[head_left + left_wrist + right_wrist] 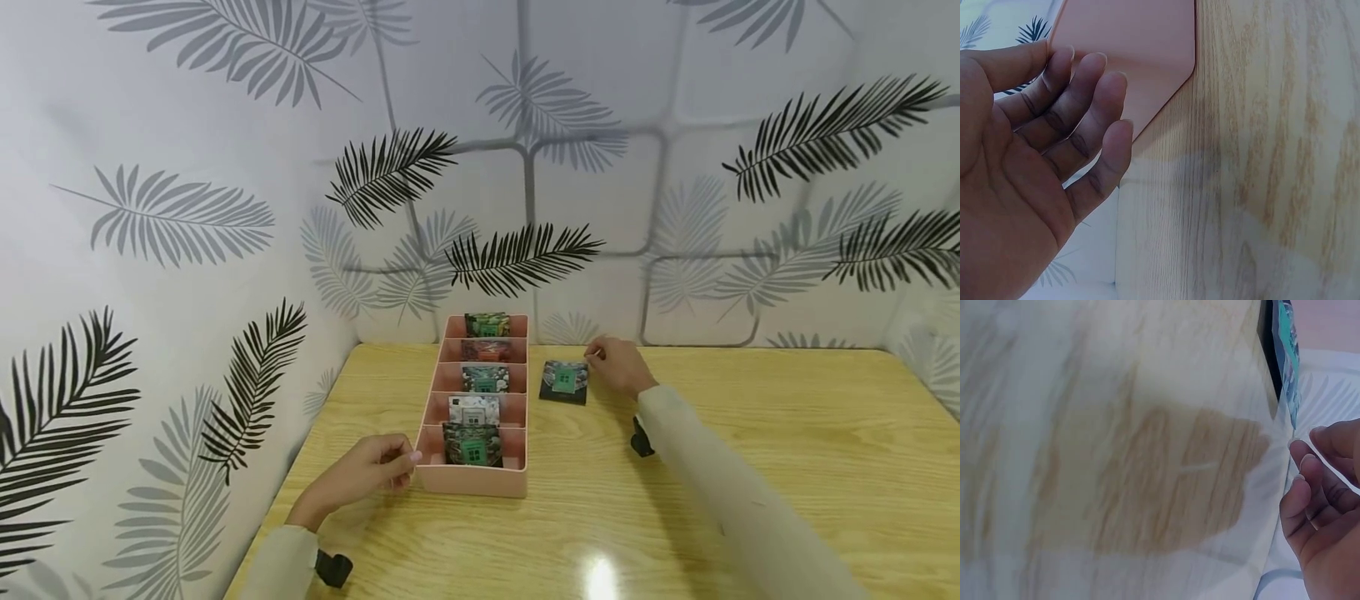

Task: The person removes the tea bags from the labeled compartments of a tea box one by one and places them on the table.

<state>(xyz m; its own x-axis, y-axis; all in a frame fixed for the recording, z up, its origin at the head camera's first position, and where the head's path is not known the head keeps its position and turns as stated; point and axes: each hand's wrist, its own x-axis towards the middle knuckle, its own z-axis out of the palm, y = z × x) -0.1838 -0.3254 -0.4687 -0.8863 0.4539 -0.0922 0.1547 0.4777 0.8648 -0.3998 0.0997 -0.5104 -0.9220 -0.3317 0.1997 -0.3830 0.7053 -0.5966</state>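
Observation:
A long pink divided box (472, 481) stands on the table, with small flat tea bag packets in its compartments. My left hand (378, 467) holds the near left corner of the box, thumb at the rim. In the left wrist view, its curled fingers (1107, 94) lie along the outer wall. To the right of the box, a dark square tea bag packet (564, 381) with a green label lies near the table's back. My right hand (621, 365) pinches its far right corner. The right wrist view shows the packet (1287, 356) edge-on, its corner at the fingertips.
In the box, a white packet (474, 410) sits behind a dark one with a green label (472, 446); others stand farther back. The wooden table (787, 442) meets a wall covering (592, 192) with feather patterns just behind the box.

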